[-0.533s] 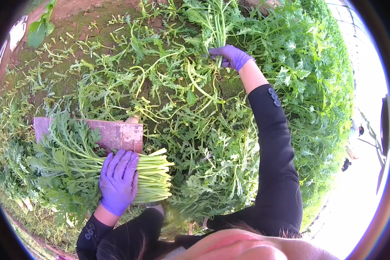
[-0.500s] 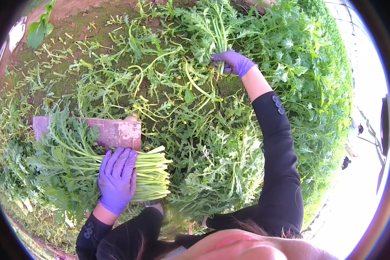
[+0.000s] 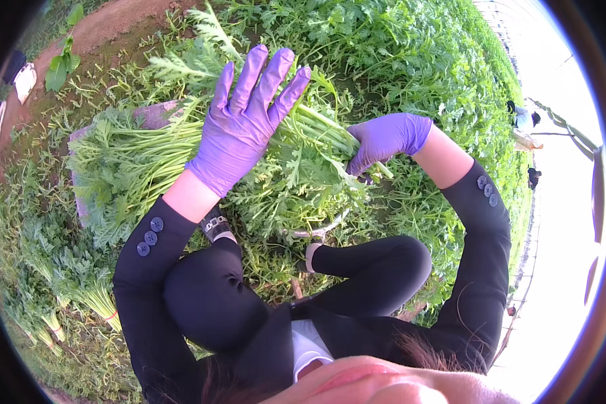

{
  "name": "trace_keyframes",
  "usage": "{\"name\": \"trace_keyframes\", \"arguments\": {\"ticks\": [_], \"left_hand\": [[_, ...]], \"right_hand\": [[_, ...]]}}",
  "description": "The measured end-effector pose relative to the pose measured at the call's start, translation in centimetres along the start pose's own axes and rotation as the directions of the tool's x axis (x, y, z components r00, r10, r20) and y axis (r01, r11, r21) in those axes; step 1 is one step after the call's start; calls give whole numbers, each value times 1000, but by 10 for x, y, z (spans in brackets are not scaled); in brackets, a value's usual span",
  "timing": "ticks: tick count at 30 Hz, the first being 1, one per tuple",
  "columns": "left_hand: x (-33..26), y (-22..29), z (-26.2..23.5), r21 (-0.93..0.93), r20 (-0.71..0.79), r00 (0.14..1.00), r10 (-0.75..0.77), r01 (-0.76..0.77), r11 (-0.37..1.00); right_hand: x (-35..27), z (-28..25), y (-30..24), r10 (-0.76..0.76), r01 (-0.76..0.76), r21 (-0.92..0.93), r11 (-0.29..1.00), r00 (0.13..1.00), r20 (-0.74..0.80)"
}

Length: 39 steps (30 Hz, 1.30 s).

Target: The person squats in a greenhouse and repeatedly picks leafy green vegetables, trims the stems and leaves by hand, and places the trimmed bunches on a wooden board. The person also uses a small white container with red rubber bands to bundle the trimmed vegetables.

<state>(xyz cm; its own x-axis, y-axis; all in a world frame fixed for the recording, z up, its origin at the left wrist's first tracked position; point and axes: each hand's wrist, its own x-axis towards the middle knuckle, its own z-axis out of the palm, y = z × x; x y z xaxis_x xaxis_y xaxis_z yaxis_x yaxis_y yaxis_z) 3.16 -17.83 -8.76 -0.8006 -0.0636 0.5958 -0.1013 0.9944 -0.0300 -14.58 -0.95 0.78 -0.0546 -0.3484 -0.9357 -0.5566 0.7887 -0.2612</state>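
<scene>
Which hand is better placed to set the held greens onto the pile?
Right, probably. The right hand is closed around the stalks of the greens, while the left hand is open, fingers spread, near the pile.

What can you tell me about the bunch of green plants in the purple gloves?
The bunch of leafy greens has pale green stalks at one end and feathery, frilly leaves at the other. It lies sideways above the ground. The right hand clamps the stalks; the left hand, fingers spread, presses flat on it.
</scene>
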Motion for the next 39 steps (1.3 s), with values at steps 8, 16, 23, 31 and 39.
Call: {"name": "trace_keyframes", "arguments": {"ticks": [8,16,23,31,39], "left_hand": [[38,16,-96,-228,74,924,374,-349,909],[34,54,-122,-492,403,908,115,109,864],[32,94,-76,-627,590,802,-89,525,575],[36,112,-64,-435,340,923,-179,323,840],[41,107,-53,-596,764,642,67,741,-310]], "right_hand": [[-107,72,28,-79,101,64,993,954,-290],[-141,123,110,-124,720,430,545,576,-808],[-76,113,135,-130,881,376,-286,353,-926],[-46,83,152,129,-46,171,984,-478,-869],[-29,109,126,-94,488,349,800,677,-730]]}}
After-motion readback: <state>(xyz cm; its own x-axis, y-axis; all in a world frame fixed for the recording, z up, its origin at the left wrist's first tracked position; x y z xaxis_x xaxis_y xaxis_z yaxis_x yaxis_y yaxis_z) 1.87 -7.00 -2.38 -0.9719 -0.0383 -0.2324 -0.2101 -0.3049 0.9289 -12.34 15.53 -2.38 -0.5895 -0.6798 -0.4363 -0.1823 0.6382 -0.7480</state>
